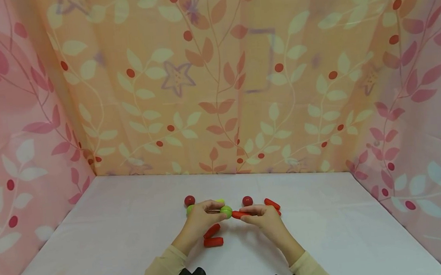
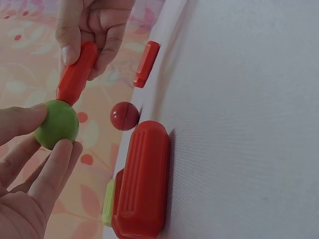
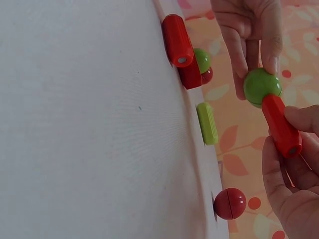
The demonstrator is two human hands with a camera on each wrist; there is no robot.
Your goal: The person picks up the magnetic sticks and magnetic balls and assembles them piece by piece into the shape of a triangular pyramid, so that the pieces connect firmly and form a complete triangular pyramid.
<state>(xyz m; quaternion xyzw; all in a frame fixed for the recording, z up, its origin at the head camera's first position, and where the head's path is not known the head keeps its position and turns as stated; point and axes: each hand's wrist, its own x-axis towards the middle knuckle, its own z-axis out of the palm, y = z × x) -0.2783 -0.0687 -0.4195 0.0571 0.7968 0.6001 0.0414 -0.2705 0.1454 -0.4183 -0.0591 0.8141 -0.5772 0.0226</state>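
In the head view my left hand [image 1: 200, 221] pinches a green ball [image 1: 226, 212] between thumb and fingertips. My right hand [image 1: 266, 218] grips a red rod [image 1: 237, 214] with ribbed sides. The rod's far end meets the ball's surface, as the left wrist view shows with the ball [image 2: 59, 125] and rod [image 2: 77, 74]. A grey, metal-looking disc marks the rod's near end [image 3: 293, 151] in the right wrist view. Both pieces are held above the white table. Below the left hand lie two loose red rods, one angled [image 1: 212, 230] and one level [image 1: 213, 242].
Behind the hands are two red balls [image 1: 189, 201] [image 1: 247, 201], a partly hidden green ball [image 3: 202, 60] and a yellow-green rod [image 3: 207, 123]. More red rods [image 1: 272, 204] lie at the right. Patterned cloth [image 1: 218, 111] encloses the white table [image 1: 132, 205] at back and sides.
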